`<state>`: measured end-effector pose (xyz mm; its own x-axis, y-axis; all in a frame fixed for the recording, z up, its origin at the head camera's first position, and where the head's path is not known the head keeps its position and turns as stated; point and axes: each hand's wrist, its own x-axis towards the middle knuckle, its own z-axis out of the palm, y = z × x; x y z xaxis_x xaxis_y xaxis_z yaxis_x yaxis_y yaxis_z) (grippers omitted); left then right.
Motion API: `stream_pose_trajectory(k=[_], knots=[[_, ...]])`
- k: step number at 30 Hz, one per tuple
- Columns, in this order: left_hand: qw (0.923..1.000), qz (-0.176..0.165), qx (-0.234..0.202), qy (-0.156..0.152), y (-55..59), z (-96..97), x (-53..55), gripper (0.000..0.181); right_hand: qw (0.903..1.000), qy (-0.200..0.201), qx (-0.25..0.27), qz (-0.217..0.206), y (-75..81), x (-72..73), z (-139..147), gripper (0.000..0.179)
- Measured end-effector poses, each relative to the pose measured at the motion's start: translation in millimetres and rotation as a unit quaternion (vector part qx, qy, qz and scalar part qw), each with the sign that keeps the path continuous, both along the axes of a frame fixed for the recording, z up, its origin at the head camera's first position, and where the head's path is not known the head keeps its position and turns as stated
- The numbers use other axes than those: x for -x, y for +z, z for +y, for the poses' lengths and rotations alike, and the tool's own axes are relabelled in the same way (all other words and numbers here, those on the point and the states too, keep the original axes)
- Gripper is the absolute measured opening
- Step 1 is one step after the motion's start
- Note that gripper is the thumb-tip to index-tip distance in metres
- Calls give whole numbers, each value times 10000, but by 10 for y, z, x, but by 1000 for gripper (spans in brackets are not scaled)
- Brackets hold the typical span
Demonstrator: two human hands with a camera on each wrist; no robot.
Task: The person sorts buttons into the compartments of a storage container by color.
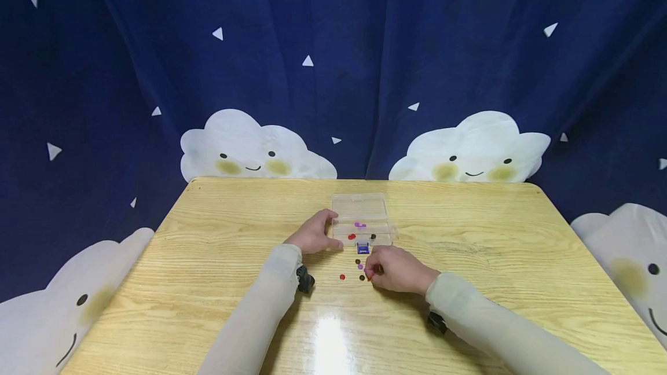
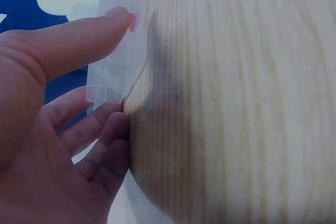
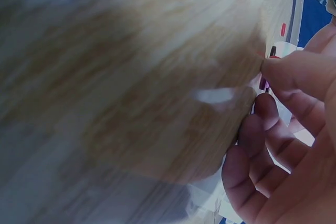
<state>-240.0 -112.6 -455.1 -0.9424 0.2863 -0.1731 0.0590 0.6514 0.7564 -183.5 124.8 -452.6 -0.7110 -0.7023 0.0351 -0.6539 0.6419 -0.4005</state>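
A clear plastic box stands with its lid raised at the back; red, purple and dark discs lie inside. At its front is a small blue clasp. My left hand holds the box's left end, with the thumb against the front wall and the other fingers around the corner. In front of the box, my right hand is down at the tabletop, thumb and forefinger pinching a small red disc that they mostly hide.
Close to the right fingertips lie loose discs: a red disc, a purple disc, a dark disc and another dark disc. The wooden table ends at a dark blue curtain with clouds.
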Motion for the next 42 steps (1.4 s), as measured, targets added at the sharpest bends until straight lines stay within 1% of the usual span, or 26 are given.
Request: stream_pose_trajectory(k=[11, 20, 26, 34, 42], knots=[[10000, 20, 12, 3, 1, -4, 2, 76, 10000, -43, 66, -8, 4, -15, 8, 15], [10000, 32, 33, -18, 15, -4, -3, 76, 9998, -49, 178, -116, 12, -7, 22, 14], [10000, 5, 19, -36, 11, -8, -7, 75, 9994, -135, 210, -226, 16, 9, 22, 13], [10000, -15, 14, -61, -4, -9, -6, 75, 9994, -88, 328, -55, 27, 37, 33, 11], [10000, -19, 30, -19, -23, -11, 6, 76, 9992, -205, 344, -7, 77, 78, 59, 11]])
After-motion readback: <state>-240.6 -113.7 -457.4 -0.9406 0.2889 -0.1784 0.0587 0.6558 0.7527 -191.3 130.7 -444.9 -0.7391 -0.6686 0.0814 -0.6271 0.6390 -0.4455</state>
